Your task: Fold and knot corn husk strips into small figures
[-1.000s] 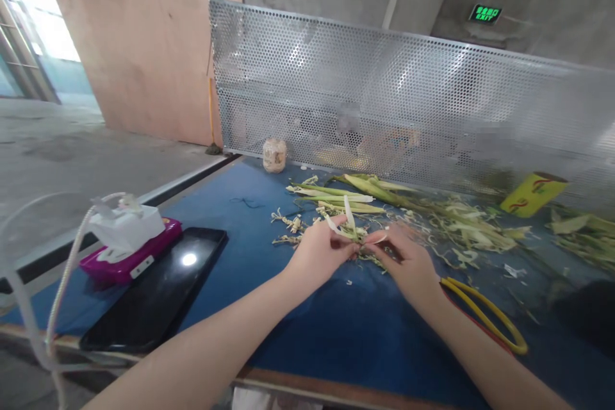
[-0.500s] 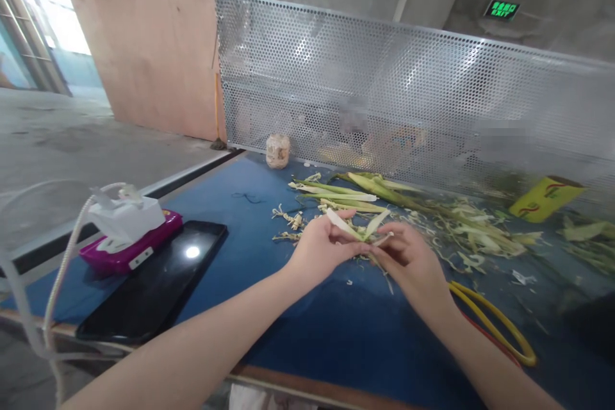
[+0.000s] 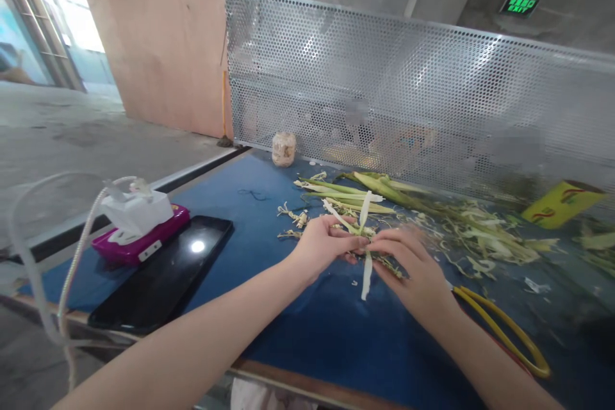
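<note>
Pale green-white corn husk strips (image 3: 366,277) cross each other between my two hands, two ends sticking up and one hanging down. My left hand (image 3: 323,245) is closed on them, thumb pressed across the crossing. From the other side, my right hand (image 3: 408,262) pinches at the same crossing, its fingertips close to my left thumb. The exact grip point is partly hidden by fingers. Just behind lie longer green husk pieces (image 3: 343,193) and a small knotted husk piece (image 3: 294,214).
Left on the blue table (image 3: 327,346) are a black phone (image 3: 168,275) and a magenta power strip (image 3: 168,234) with a white plug. Husk scraps (image 3: 490,240), a yellow roll (image 3: 562,204) and a yellow looped handle (image 3: 509,333) lie right. A perforated metal screen (image 3: 384,83) stands behind.
The husk strips have turned: one now stands upright and another hangs down below my fingers. My right fingers have come in over the crossing. The view has shifted slightly.
</note>
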### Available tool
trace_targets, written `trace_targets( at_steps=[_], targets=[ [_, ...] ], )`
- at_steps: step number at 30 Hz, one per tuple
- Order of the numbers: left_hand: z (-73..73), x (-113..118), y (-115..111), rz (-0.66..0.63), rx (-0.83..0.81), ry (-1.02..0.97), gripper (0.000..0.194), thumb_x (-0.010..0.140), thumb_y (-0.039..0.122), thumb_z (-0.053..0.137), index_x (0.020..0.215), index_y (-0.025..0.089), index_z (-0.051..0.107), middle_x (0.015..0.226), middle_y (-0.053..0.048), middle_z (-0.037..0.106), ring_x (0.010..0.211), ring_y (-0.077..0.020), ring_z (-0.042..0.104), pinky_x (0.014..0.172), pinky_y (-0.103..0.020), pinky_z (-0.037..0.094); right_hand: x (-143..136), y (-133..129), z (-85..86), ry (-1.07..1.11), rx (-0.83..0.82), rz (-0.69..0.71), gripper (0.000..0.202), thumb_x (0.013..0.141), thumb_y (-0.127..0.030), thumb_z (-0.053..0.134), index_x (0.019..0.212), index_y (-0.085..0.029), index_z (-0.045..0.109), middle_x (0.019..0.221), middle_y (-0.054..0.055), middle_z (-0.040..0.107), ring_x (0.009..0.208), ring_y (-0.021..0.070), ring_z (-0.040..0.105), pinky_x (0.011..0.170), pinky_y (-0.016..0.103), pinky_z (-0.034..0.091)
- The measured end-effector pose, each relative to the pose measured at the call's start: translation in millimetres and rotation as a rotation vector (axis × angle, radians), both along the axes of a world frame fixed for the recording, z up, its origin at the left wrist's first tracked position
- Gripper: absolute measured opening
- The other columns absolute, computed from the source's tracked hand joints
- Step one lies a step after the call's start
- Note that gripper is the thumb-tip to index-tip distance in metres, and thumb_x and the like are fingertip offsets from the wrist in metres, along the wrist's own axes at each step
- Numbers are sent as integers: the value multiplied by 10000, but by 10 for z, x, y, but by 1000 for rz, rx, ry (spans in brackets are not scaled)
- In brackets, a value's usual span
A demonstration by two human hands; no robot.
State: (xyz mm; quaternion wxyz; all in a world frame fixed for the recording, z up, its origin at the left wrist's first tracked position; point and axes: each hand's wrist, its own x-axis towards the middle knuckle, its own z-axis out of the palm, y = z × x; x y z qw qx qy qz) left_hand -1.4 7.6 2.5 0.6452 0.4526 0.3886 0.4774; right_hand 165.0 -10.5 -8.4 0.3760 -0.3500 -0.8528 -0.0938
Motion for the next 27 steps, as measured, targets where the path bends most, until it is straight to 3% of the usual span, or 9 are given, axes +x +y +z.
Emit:
trace_targets(
  at_steps=[2, 7, 11, 17, 21, 27],
  targets=[
    [-11, 0, -4, -9, 46, 72, 358, 621, 87, 663, 949, 102, 518, 494, 34, 602, 404, -75, 520, 471, -212, 446, -8, -5, 8, 5, -42, 16, 96, 818, -195, 484, 826, -220, 576, 801, 33, 623, 761, 165, 593, 718, 284, 472],
    [-106, -10, 14, -4, 370, 344, 380, 639, 131, 628, 1007, 125, 532, 544, 47, 578, 448, -85, 510, 512, -233, 446, -20, 18, -1, 168, -244, -68, 128, 774, -278, 550, 670, -207, 573, 618, -5, 598, 542, 130, 546, 545, 233, 455],
    [-140, -3, 18, -32, 350, 380, 462, 664, 195, 618, 1099, 113, 489, 569, 34, 571, 464, -103, 518, 516, -256, 460, -26, 57, -39, 330, -514, -135, 144, 723, -323, 584, 655, -197, 571, 599, -5, 612, 527, 138, 554, 507, 234, 448],
    [-98, 14, -25, -96, 327, 359, 514, 641, 160, 624, 1123, 122, 449, 555, 41, 557, 485, -116, 526, 485, -254, 467, -43, 79, -15, 559, -780, -31, 318, 669, -335, 632, 921, -191, 500, 589, -10, 635, 548, 155, 598, 517, 246, 459],
    [-90, 23, -22, -143, 306, 318, 448, 631, 89, 601, 1062, 126, 486, 568, 29, 569, 545, -137, 564, 474, -249, 477, -33, 77, 15, 511, -767, -21, 196, 686, -333, 611, 795, -171, 610, 650, 24, 654, 582, 161, 612, 553, 256, 480],
    [-94, 39, 6, -163, 195, 126, 539, 661, 96, 606, 1165, 97, 413, 596, 7, 600, 590, -146, 592, 494, -256, 487, -11, 35, 47, 511, -584, -149, 157, 706, -321, 586, 668, -176, 632, 615, 10, 638, 574, 154, 602, 543, 231, 474]
  ],
)
